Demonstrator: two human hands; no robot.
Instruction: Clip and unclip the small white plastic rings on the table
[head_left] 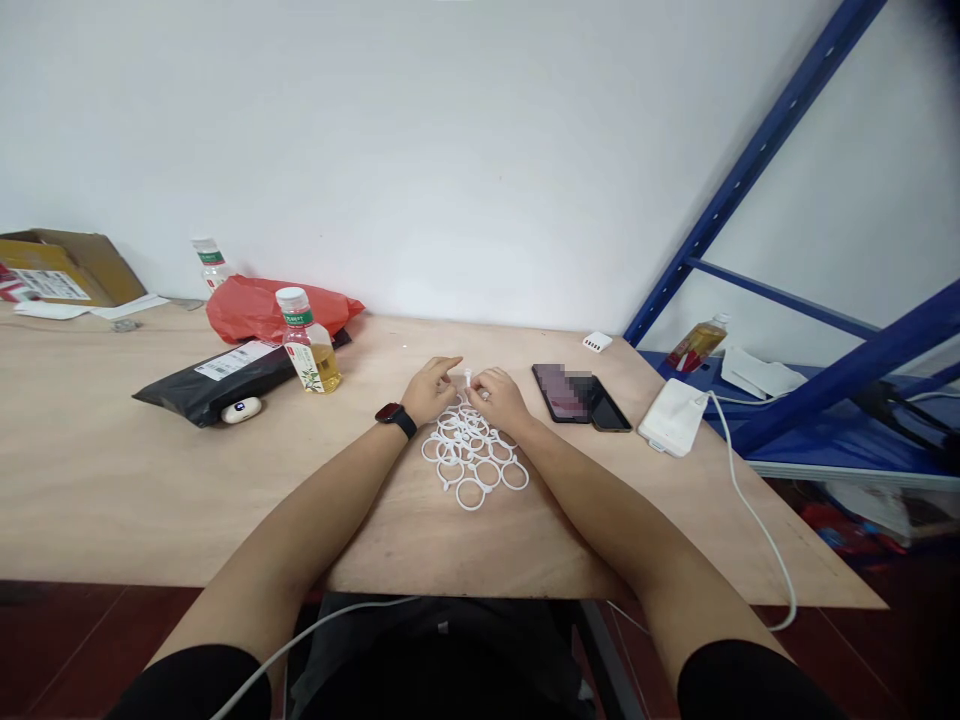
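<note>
Many thin white plastic rings (471,493) with small knobs lie in a loose, overlapping pile on the wooden table. My left hand (430,391), with a dark watch on the wrist, is at the far left side of the pile. Its index finger points out to the right, while the other fingers curl in; what they pinch is hidden. Across from it, my right hand (499,398) has its fingers closed on a white plastic ring, partly covered by the fingers. A small white end piece (468,377) sticks up between the two hands.
Left: a drink bottle (309,345), red bag (247,308), black parcel (187,390), white oval case (241,409) and cardboard box (105,265). Right: two phones (559,393), a small white block (598,342), a white power bank (673,417) with a cable, and a blue rack (750,165).
</note>
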